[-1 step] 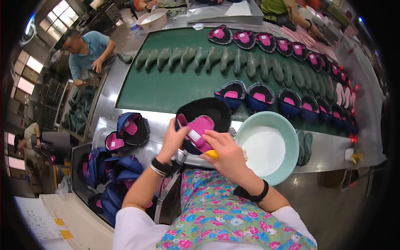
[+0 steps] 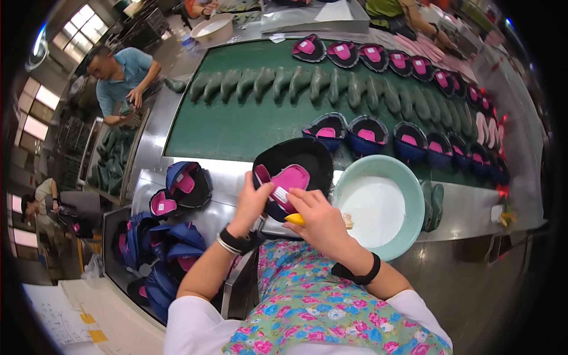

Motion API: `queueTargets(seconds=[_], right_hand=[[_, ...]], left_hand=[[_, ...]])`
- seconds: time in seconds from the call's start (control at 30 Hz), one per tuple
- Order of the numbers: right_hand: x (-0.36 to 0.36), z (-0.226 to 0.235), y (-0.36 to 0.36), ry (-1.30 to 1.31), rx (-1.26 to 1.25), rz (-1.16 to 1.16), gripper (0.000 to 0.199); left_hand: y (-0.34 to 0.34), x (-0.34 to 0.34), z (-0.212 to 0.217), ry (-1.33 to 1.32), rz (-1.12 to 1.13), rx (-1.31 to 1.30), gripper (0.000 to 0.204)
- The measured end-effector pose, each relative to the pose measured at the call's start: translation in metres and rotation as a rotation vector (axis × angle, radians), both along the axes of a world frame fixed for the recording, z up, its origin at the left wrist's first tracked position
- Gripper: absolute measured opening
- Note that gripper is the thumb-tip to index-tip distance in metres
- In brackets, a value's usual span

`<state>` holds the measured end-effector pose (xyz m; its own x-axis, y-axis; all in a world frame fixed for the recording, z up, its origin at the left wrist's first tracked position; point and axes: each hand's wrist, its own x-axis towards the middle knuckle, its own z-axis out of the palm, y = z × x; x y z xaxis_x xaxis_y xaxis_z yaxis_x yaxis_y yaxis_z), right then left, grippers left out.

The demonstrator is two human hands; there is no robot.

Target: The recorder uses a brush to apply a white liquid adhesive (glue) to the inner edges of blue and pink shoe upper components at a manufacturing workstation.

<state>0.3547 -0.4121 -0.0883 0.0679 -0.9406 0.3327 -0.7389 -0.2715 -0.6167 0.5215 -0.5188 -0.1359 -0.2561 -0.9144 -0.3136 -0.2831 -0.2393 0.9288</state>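
My left hand is closed on the edge of a shoe upper, which is navy and black with a bright pink tongue lining. It is tilted so the inside faces me. The fingertips of my right hand press on the pink lining, beside a white label. That same hand keeps hold of a brush. Its yellow handle end shows left of the palm and its pale bristles to the right. Close by on the right stands a pale green basin with white liquid in it.
Rows of shoe uppers and dark green shoe lasts line the green belt. On the left, more uppers lie on the metal table, above a bin of blue uppers. A co-worker stands at the far left.
The shoe upper has shifted slightly right and turned a little in my hands. My right fingertips have moved slightly across the pink lining. The co-worker's hands have moved a bit.
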Motion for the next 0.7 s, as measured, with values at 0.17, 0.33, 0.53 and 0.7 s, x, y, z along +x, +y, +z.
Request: queueTargets(seconds=[0.17,0.33,0.53,0.7], right_hand=[[-0.022,0.005,0.027,-0.047,0.139,0.044,0.040],[-0.038,0.032,0.053,-0.300,0.222,0.175,0.043],[-0.051,0.042,0.081,-0.309,0.289,0.443,0.018],[-0.105,0.004,0.100,-0.419,0.022,-0.309,0.023]], left_hand=[[0.024,0.004,0.040,0.526,-0.197,0.324,0.048],[0.046,0.021,0.042,0.277,-0.556,0.074,0.095],[0.085,0.011,0.054,0.110,-0.358,-0.601,0.096],[0.114,0.016,0.049,0.280,-0.452,-0.080,0.047]])
